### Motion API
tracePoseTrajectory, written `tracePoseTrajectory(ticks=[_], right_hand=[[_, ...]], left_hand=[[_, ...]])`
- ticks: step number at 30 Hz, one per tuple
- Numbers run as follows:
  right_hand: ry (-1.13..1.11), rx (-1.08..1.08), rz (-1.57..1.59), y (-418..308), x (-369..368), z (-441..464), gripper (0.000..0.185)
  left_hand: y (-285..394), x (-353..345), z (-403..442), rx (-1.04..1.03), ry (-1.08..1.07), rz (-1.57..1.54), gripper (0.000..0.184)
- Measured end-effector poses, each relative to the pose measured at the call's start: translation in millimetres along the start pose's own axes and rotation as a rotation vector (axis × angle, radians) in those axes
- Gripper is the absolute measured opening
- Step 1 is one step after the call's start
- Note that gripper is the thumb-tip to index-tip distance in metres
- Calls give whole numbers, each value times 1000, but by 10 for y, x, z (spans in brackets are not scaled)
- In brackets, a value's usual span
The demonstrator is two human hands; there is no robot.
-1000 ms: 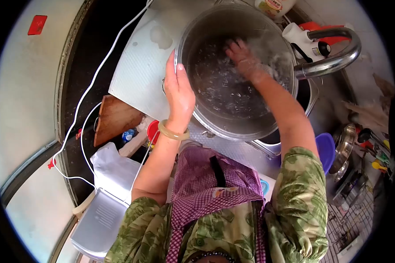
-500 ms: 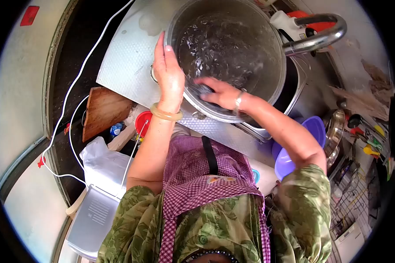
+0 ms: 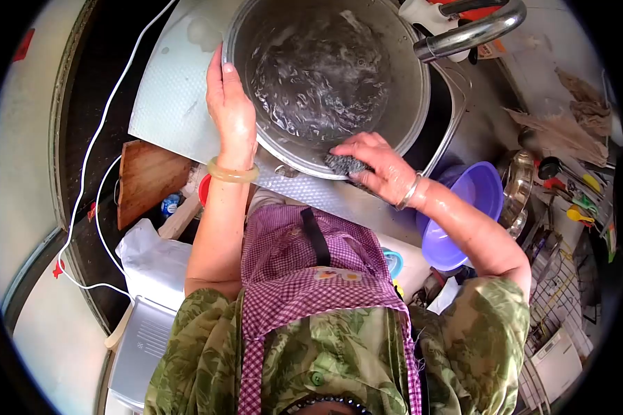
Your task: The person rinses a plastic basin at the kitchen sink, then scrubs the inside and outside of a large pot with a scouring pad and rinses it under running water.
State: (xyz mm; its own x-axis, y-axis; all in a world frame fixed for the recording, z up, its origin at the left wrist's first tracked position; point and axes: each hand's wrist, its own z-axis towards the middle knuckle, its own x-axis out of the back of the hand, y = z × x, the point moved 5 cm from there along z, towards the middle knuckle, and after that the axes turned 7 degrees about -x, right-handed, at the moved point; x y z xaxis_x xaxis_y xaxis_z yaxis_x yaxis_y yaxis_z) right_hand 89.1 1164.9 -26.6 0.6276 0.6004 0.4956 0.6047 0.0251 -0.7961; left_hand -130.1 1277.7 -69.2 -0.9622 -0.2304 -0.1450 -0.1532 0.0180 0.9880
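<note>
A large metal pot point(image 3: 412, 104) with rippling water inside sits tilted at the sink. My left hand point(image 3: 230, 114) lies against the pot's outer left side, its fingers stretched along the rim and the thumb near the edge. My right hand point(image 3: 381, 166) is closed on a dark grey scouring pad point(image 3: 345, 164), which presses against the pot's near rim. A beaded-looking bangle circles my left wrist, and a silver one my right. Part of the pad is hidden under my fingers.
A curved metal faucet point(image 3: 474, 33) reaches over the pot's right side. Purple basins point(image 3: 474, 197) and metal bowls point(image 3: 518, 183) stand to the right. At left are a wooden board point(image 3: 149, 181), a white cable point(image 3: 107, 111) and a grey lidded bin point(image 3: 142, 346).
My right hand has moved from inside the pot's near left wall rightward along the rim with the pad. My left hand stays on the pot's side. The whole view has shifted slightly.
</note>
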Motion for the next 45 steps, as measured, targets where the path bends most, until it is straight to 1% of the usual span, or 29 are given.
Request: tracePoseTrajectory(ticks=[1, 3, 4, 5, 7, 8, 9, 10, 12, 13, 14, 16, 17, 18, 20, 21, 22, 23, 24, 25, 27, 30, 31, 34, 37, 40, 41, 44, 45], right_hand=[[14, 6, -5, 40, 13, -26, 42], [34, -2, 15, 260, 120, -89, 42], [13, 23, -23, 189, 137, -95, 44], [9, 111, -6, 55, 74, -6, 45], [28, 224, 72, -267, -117, 271, 49], [65, 270, 108, -412, -160, 467, 48], [120, 346, 108, -527, -192, 685, 47], [218, 429, 108, -631, -184, 902, 48], [406, 528, -15, -702, -133, 1335, 50], [483, 523, -52, -697, -74, 1532, 49], [566, 513, -93, -680, 2, 1708, 49], [759, 475, -198, -590, 137, 2012, 47], [893, 446, -293, -500, 257, 2130, 48], [1003, 320, -344, -351, 414, 2236, 53], [1194, 106, -382, 252, 643, 2272, 63], [1096, -107, -530, 523, 629, 2189, 68], [1014, -76, -669, 832, 571, 2099, 71], [868, -121, -754, 965, 528, 1952, 63], [790, -146, -911, 1246, 422, 1900, 57], [706, -172, -1064, 1539, 263, 1872, 51], [417, -386, -700, 1866, 23, 1715, 49], [308, -462, -667, 1646, 136, 1395, 51], [504, -429, -568, 1293, 283, 1156, 51], [872, -302, -601, 850, 712, 698, 48], [1092, -408, -913, 916, 1018, 551, 44], [1127, -479, -865, 1128, 1110, 882, 46], [1105, -481, -854, 1293, 1063, 1058, 51], [999, -70, -690, 872, 845, 1125, 50], [1025, -21, -712, 801, 869, 1142, 54]], left_hand=[[22, -9, 17, 22, -16, -56, 47], [144, -54, -23, 25, -25, -25, 53], [204, -91, -68, 24, -18, -11, 56], [238, -95, -60, 31, -21, -5, 59], [24, 13, -53, 77, 22, -261, 66], [-67, 52, -27, 94, 44, -392, 69], [-42, 63, -61, 83, 44, -360, 76], [-96, 94, -74, 96, 34, -363, 75], [-116, 97, -181, 158, 74, -596, 78], [-76, 33, -183, 173, 101, -531, 75], [-290, 94, -194, 181, 101, -524, 69], [-11, 53, -152, -108, 13, -71, 56], [59, 33, -173, -177, -17, 55, 53], [130, 14, -199, -249, -39, 180, 51], [162, 24, -195, -249, -77, 228, 53], [136, 36, -185, -208, -68, 246, 52], [139, 33, -180, -227, -58, 255, 51], [137, 31, -188, -240, -47, 263, 50], [121, 32, -193, -250, -37, 272, 50], [50, 45, -187, -235, -25, 187, 48], [70, 61, -218, -223, -22, 222, 48], [21, 67, -193, -215, -27, 168, 47], [3, 66, -182, -213, -30, 145, 47], [1, 54, -193, -176, -28, 95, 46], [-28, 59, -196, -173, -26, 110, 46], [-50, 68, -197, -161, -15, 82, 46], [-60, 64, -201, -147, -7, 46, 45], [-56, 101, -208, -150, -25, 181, 45], [-52, 92, -199, -149, -22, 171, 45]])
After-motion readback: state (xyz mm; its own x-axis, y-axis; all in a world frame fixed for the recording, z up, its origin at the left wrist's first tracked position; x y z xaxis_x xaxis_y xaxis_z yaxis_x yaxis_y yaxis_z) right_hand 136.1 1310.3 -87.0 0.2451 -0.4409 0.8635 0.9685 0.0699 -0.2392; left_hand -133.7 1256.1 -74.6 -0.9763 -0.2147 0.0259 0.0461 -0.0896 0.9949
